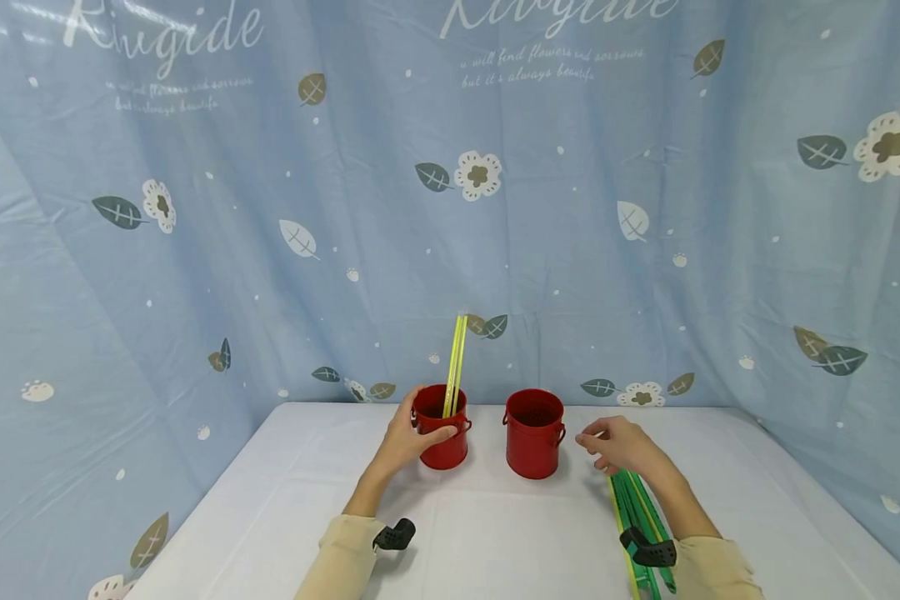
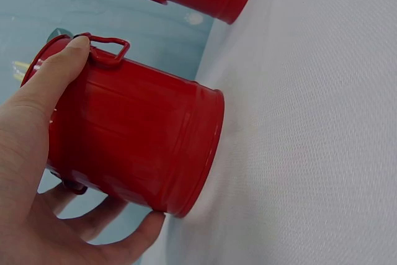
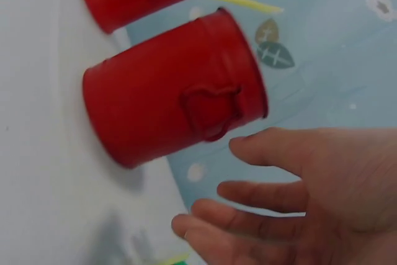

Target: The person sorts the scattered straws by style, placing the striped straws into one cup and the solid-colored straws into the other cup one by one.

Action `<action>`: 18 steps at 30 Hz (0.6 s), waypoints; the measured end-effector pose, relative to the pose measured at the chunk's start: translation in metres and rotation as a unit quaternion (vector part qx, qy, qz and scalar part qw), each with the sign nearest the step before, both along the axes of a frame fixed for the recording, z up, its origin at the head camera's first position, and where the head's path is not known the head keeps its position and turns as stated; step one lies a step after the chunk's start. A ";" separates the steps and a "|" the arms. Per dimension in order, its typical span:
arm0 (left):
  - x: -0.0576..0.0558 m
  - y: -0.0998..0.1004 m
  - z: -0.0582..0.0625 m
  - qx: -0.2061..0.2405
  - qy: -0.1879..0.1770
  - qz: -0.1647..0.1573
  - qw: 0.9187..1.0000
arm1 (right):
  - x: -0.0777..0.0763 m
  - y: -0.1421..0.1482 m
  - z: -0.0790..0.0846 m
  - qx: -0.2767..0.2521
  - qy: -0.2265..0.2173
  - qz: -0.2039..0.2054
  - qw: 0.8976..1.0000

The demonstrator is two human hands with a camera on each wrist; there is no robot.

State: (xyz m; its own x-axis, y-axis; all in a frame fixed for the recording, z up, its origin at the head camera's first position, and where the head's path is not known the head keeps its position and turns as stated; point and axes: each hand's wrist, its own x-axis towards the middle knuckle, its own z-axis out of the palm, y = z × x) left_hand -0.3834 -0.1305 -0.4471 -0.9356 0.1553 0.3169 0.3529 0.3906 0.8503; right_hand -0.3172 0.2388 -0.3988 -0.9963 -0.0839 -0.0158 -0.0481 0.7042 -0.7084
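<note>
Two small red metal buckets with side handles stand upright on the table. My left hand (image 1: 403, 439) grips the left bucket (image 1: 444, 455), its thumb near the rim by a handle and its fingers round the far side. Yellow sticks (image 1: 456, 367) lean inside that bucket and rise well above its rim. The right bucket (image 1: 532, 452) stands apart from both hands. Just to its right hovers my right hand (image 1: 621, 444), holding nothing; in the right wrist view its fingers (image 3: 260, 195) are loosely spread close to the bucket's handle (image 3: 214, 113).
A bundle of green and yellow sticks (image 1: 637, 512) lies on the table below the right hand and forearm, partly hidden by them. The white-covered table (image 1: 480, 542) ends at a blue patterned curtain (image 1: 390, 275) behind the buckets.
</note>
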 end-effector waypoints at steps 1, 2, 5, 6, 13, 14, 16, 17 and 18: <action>0.000 0.000 0.000 0.000 0.001 0.000 1.000 | 0.000 0.001 -0.002 0.009 -0.004 -0.002 1.000; 0.000 0.000 0.000 0.001 0.001 -0.001 1.000 | -0.001 0.003 -0.004 0.015 -0.009 -0.005 1.000; 0.000 0.000 0.000 0.000 0.002 0.000 1.000 | -0.002 0.006 -0.009 0.033 -0.023 -0.017 0.999; 0.000 0.000 0.000 0.001 0.003 0.000 1.000 | -0.002 0.007 -0.010 0.039 -0.022 -0.017 0.999; 0.001 0.001 0.000 0.002 0.004 0.000 1.000 | -0.001 0.015 -0.016 0.052 -0.027 -0.028 0.998; 0.001 0.001 0.001 0.001 0.003 0.000 1.000 | -0.001 0.016 -0.016 0.051 -0.028 -0.031 0.998; 0.001 0.001 0.000 0.001 0.004 -0.001 1.000 | -0.001 0.018 -0.016 0.051 -0.029 -0.032 0.998; 0.002 0.001 0.000 0.000 0.005 -0.001 1.000 | -0.001 0.018 -0.017 0.051 -0.028 -0.031 0.998; 0.002 0.002 0.001 -0.002 0.004 0.000 1.000 | 0.000 0.019 -0.017 0.051 -0.029 -0.031 0.998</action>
